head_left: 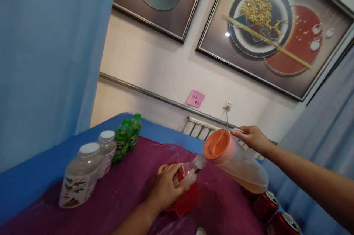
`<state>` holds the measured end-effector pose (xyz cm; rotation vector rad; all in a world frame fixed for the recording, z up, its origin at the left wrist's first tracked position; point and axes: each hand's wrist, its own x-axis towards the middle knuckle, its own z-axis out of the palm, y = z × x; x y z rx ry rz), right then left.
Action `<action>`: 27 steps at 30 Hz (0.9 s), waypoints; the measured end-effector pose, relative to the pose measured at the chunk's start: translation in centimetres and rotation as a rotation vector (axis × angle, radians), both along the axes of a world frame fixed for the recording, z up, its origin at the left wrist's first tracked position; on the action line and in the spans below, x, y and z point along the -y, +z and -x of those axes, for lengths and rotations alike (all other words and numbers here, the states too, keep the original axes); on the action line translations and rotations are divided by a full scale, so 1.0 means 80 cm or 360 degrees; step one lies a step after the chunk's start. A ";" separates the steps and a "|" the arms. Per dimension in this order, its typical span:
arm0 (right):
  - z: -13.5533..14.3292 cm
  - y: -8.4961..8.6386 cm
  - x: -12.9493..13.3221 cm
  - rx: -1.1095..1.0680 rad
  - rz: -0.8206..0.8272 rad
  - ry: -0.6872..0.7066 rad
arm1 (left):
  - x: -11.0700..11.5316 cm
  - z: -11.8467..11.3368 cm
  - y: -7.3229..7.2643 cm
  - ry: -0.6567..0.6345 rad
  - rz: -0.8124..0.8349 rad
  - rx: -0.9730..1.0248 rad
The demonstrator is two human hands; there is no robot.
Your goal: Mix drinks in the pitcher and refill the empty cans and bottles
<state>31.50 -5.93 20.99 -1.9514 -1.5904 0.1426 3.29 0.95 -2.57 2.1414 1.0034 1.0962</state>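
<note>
My left hand is wrapped round a small clear bottle with a red label, which leans to the right. Beneath it lies a red dish with a wavy rim, partly hidden by the hand. My right hand grips the handle of a translucent pitcher with an orange lid. The pitcher is tipped left, its lid end close to the bottle's mouth, and pale brownish liquid lies along its lower side. I cannot tell whether any liquid flows between them.
At the left stand two white-capped bottles and two green bottles. Several red cans are at the right, below the pitcher. A purple sheet covers part of the blue tabletop. A radiator is behind.
</note>
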 end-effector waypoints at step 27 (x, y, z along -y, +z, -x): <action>-0.003 0.000 0.004 0.0022 -0.0016 0.0006 | -0.001 -0.001 -0.001 -0.0008 0.0001 -0.0009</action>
